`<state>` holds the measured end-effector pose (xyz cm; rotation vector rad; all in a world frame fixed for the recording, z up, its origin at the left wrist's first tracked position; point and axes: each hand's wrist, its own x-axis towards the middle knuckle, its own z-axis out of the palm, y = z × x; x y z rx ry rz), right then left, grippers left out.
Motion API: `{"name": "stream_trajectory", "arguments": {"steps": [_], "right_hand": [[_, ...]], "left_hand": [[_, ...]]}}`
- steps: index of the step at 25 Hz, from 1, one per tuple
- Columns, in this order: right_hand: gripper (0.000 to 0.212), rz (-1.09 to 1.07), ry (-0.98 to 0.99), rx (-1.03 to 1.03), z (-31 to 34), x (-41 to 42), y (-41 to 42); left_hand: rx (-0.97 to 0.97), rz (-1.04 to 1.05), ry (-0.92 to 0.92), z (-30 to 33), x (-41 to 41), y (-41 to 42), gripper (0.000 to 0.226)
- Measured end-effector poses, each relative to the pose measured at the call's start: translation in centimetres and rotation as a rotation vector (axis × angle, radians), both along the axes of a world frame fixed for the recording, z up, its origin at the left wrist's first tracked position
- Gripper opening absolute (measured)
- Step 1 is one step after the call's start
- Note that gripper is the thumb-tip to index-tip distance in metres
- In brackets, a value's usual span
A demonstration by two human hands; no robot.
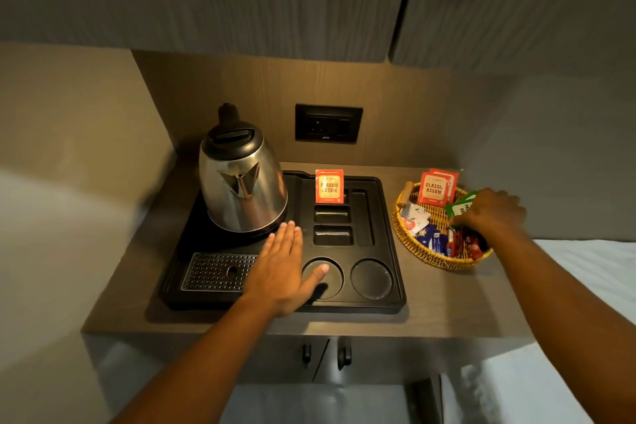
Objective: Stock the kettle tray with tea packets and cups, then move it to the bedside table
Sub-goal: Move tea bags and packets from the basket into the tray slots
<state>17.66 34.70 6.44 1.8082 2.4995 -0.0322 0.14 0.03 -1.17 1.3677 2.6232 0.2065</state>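
Observation:
A black kettle tray (389, 234) lies on a wooden counter, with a steel kettle (241, 182) on its back left. One orange Classic Assam tea packet (329, 186) stands upright in the tray's rear slot. Both round cup wells (371, 279) hold nothing. My left hand (282, 265) rests flat and open on the tray, thumb over the left well. To the right, a wicker basket (426, 253) holds more orange packets (436, 188) and assorted sachets. My right hand (490, 212) reaches into the basket, fingers closed on green packets (459, 208).
A drip grille (216, 270) sits at the tray's front left. A wall socket (328, 123) is behind the tray. Cupboards hang overhead, and cabinet doors with handles (340, 353) are below the counter. A white surface (585, 272) lies at the right.

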Motion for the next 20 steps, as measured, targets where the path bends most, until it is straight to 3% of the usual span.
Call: {"name": "stream_trajectory", "arguments": {"steps": [14, 20], "right_hand": [[0.067, 0.016, -0.052, 0.02, -0.9, -1.3, 2.1], [0.026, -0.045, 0.157, -0.168, 1.4, -2.1, 2.6]], "left_hand": [[-0.007, 0.006, -0.018, 0.2, 0.0, -0.1, 0.099], [0.003, 0.005, -0.02, 0.1, -0.1, -0.1, 0.1]]}}
